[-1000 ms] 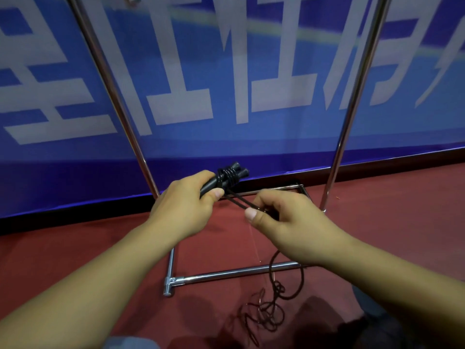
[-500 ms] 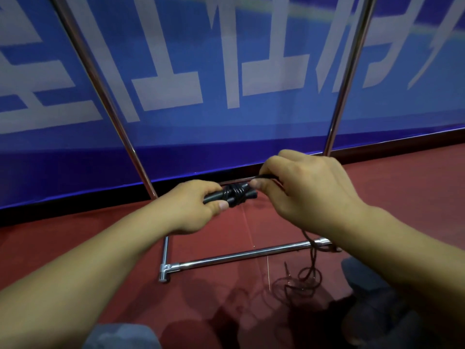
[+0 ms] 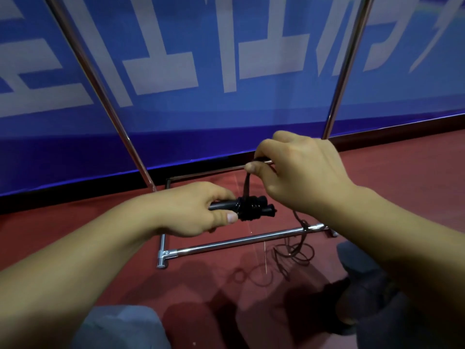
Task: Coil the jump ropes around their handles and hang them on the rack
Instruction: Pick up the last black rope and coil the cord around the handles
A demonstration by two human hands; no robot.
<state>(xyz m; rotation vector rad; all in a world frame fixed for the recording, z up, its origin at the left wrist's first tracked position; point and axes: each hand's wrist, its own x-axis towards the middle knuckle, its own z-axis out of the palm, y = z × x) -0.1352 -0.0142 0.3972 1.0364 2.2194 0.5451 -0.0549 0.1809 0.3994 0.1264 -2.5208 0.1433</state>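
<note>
Handles (image 3: 254,209) of the black jump rope lie side by side in the left hand (image 3: 191,210), whose grip is curled round them, with several turns of rope (image 3: 247,187) wound near their tips; the right hand (image 3: 299,172) pinches the rope just above. Loose rope trails over the rack's (image 3: 241,240) near floor bar and tangles on the red floor (image 3: 415,172) beyond. Two slanted rack poles frame the hands against a blue banner (image 3: 226,122), with bare floor to the right.
</note>
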